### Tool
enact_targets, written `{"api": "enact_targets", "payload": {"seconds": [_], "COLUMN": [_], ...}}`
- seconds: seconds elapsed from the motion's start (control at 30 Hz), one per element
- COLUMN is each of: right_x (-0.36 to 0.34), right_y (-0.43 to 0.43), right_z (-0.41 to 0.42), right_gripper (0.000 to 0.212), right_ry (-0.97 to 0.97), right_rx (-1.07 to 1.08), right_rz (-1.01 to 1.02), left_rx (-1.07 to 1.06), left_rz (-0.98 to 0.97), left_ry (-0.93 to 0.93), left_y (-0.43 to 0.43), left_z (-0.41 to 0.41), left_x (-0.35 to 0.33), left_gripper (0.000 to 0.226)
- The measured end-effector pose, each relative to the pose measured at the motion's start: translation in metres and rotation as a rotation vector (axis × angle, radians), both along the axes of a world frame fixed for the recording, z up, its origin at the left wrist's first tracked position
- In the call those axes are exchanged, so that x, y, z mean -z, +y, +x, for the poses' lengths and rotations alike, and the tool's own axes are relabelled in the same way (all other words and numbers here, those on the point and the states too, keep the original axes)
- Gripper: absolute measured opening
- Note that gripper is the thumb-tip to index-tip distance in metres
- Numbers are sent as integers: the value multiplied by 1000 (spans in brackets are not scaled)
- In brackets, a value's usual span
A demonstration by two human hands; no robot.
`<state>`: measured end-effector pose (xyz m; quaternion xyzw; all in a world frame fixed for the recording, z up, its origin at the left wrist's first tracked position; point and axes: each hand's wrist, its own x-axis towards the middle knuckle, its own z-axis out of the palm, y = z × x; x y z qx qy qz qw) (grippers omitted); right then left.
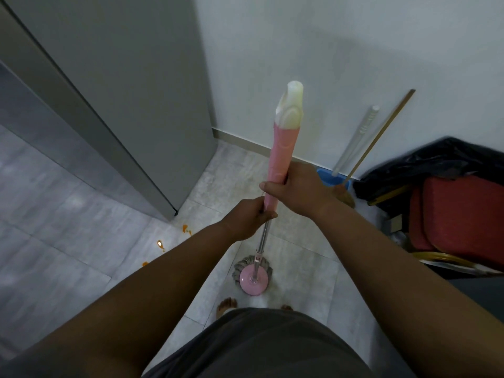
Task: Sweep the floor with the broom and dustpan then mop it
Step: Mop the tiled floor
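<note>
I hold a mop upright by its pink handle (pixel 281 148), which ends in a white tip. My right hand (pixel 300 189) grips the pink grip higher up. Just below it, my left hand (pixel 249 218) grips where the pink grip meets the metal pole. The mop head (pixel 252 279), a pink disc with grey strands, rests on the grey tiled floor (pixel 68 227) just ahead of my bare feet. Orange spill spots (pixel 186 229) lie on the tiles to the left of the mop. The broom stick (pixel 381 132) and the white dustpan handle (pixel 357 140) lean on the wall, over a blue dustpan (pixel 328 177).
A tall grey cabinet (pixel 114 91) stands at the left, its corner near the spill. A red chair (pixel 458 222) with a gold frame and a black bin bag (pixel 425 165) crowd the right side. White wall with a skirting board lies ahead.
</note>
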<state>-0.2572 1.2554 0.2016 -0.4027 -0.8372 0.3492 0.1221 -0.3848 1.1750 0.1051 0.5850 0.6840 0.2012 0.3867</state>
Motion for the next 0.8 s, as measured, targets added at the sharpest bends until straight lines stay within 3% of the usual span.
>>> {"api": "enact_targets", "payload": {"seconds": [0.33,0.8], "right_x": [-6,8], "right_y": [-4,-8], "right_z": [-6,-1], "right_gripper": [26,23], "right_ry": [60,28], "right_rx": [-8,-36], "right_rz": [85,-14], "left_rx": [-10,51], "left_rz": [84,10], "left_ry": [30,92], "left_y": [4,-11], "left_z": [-12,-7], "left_x": [-8,-3], "left_gripper": [25,31]}}
